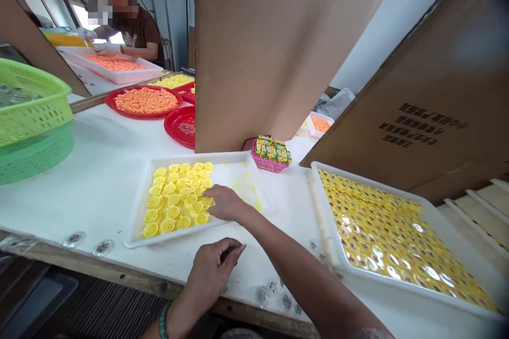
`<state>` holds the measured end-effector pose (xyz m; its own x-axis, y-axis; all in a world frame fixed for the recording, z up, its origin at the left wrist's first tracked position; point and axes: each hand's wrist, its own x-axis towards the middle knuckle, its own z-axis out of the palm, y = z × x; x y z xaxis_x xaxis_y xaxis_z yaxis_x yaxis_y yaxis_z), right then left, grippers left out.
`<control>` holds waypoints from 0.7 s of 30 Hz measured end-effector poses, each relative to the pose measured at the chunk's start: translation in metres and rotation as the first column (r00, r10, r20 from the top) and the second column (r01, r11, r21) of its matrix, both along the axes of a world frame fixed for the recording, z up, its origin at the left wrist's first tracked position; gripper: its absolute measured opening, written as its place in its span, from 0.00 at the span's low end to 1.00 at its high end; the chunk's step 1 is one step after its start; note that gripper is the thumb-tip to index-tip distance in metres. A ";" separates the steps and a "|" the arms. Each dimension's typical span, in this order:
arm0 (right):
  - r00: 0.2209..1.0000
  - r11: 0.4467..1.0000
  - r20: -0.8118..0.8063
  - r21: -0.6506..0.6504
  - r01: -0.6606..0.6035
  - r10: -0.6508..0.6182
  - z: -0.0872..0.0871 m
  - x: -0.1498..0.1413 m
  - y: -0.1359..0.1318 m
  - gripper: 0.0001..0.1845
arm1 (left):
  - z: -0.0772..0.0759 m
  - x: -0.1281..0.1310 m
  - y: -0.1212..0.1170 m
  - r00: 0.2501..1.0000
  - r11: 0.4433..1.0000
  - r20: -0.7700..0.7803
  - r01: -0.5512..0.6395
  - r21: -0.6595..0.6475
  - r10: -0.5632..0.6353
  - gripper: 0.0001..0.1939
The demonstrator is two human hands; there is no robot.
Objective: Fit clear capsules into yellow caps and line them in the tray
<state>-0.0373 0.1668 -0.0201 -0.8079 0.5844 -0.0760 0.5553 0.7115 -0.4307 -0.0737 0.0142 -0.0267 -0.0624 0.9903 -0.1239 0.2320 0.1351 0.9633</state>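
In the white tray [254,185] in front of me lie several rows of small round yellow cup-shaped pieces [174,199]. My right hand [226,203] reaches over the tray from the right. Its fingers and thumb close around a yellow piece at the right edge of the rows, partly hiding it. Nearer to me, my left hand [212,267] is at the table's front edge, below the tray. Its fingers are curled and the thumb presses toward the forefinger; whatever may be between them cannot be made out. A green bead bracelet [163,320] circles the left wrist.
At right, a large white tray [338,254] holds rows of yellow pieces under shiny clear covers. Clear discs [103,247] dot the front edge. A pink basket [270,164] of small packets stands behind. Cardboard panels [274,53] rise beyond. Green baskets [35,111] stand left; a co-worker [145,37] sits behind.
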 end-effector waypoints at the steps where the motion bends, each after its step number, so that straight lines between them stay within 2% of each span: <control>1: 1.000 1.000 0.000 0.006 -0.016 0.016 -0.004 -0.001 0.000 0.22 | -0.001 -0.003 0.000 1.000 1.000 0.002 -0.010 -0.001 0.010 0.15; 4: 0.999 0.999 -0.036 0.036 -0.002 0.003 -0.012 0.005 0.006 0.15 | -0.004 -0.010 0.001 0.999 1.000 0.032 -0.029 -0.008 0.029 0.15; 7: 0.997 0.997 -0.061 0.052 0.059 -0.056 -0.012 0.018 0.015 0.09 | -0.004 -0.019 0.006 0.992 0.997 0.100 -0.074 -0.029 0.077 0.15; 10: 0.978 0.991 -0.167 0.037 0.132 -0.124 -0.006 0.035 0.020 0.11 | 0.001 -0.034 0.021 0.963 0.969 0.101 -0.246 -0.032 0.248 0.15; 13: 0.900 0.984 -0.397 -0.059 0.169 -0.179 0.004 0.047 0.017 0.14 | 0.012 -0.049 0.046 0.903 0.910 0.123 -0.414 -0.003 0.411 0.19; 15: 0.828 0.981 -0.528 -0.120 0.151 -0.192 0.011 0.050 0.012 0.16 | 0.021 -0.054 0.065 0.880 0.916 0.263 -0.398 -0.047 0.395 0.22; 17: 0.761 0.981 -0.620 -0.150 0.124 -0.191 0.016 0.051 0.007 0.15 | 0.028 -0.053 0.082 0.846 0.956 0.450 -0.280 -0.083 0.287 0.23; 19: 0.711 0.983 -0.680 -0.134 0.122 -0.181 0.017 0.050 0.003 0.13 | 0.031 -0.049 0.094 0.783 0.981 0.592 -0.181 -0.073 0.188 0.20; 21: 0.688 0.982 -0.705 -0.071 0.173 -0.172 0.013 0.051 0.001 0.12 | 0.029 -0.043 0.102 0.728 0.983 0.662 -0.168 -0.077 0.176 0.16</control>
<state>0.0136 0.1680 -0.0069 -0.5080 0.7188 0.4746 0.2010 0.6348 -0.7461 -0.1166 0.1161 0.0027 -0.1299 0.9691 -0.2095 -0.4937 0.1200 0.8613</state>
